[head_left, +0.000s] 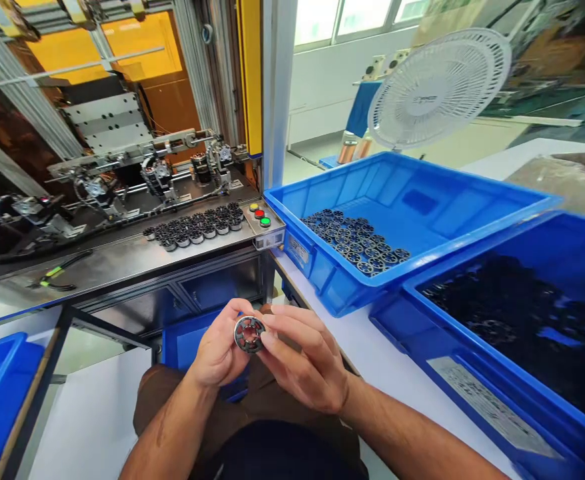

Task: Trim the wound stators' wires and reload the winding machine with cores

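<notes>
Above my lap, a small round motor stator point(241, 341) with a metal rim and black slotted inside faces up toward me. My left hand point(217, 347) grips it from the left, its fingers curled behind the ring. On the other side, my right hand point(302, 353) pinches the stator's right edge between thumb and fingers. What lies behind the ring is hidden by the fingers. Similar stators point(197, 227) stand in rows on the steel machine ledge point(117, 267), and more stators point(357, 240) lie in a blue bin point(442, 227) to the right.
Green-handled pliers point(55, 275) lie on the ledge at left. Push buttons point(259, 214) sit at its right end, before the winding machine fixtures point(157, 173). A second blue bin point(472, 373) holds black parts point(522, 320). A white fan point(437, 93) stands behind the bins.
</notes>
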Demonstrator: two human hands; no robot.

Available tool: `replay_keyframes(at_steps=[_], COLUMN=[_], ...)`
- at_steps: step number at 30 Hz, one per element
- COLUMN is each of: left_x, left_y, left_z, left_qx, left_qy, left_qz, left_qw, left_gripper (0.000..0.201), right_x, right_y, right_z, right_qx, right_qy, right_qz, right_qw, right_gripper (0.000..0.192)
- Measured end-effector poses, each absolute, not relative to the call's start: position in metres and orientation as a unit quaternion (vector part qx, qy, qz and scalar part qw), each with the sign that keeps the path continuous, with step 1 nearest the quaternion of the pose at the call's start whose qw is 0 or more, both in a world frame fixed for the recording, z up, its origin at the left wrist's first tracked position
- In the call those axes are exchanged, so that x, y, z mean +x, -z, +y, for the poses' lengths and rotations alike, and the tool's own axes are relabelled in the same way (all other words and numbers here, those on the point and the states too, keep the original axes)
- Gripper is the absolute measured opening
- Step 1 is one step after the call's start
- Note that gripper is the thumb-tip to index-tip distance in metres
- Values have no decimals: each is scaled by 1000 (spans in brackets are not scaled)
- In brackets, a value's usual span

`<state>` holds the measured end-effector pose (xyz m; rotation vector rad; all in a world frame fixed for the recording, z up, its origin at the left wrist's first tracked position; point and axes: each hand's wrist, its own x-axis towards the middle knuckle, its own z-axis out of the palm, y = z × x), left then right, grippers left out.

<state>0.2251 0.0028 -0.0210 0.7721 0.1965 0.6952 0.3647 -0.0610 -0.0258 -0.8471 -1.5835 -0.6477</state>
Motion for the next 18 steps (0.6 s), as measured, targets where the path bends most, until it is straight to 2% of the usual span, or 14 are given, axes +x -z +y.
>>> replay_keyframes(at_steps=[8,18], left_x=[205,195], left_y=[-7,-16], left_z=[12,10], left_qx=[403,416], left_qy=[-388,-399], left_qz=[105,100], left_qw=[822,811], left_gripper=[27,31], right_x=[344,331], right_y=[9,-2], right_z=[-36,-32], right_qx=[-304,-267], right_qy=[268,263], right_qz=[-687,-687], right_qw=[603,623], right_gripper=[16,19])
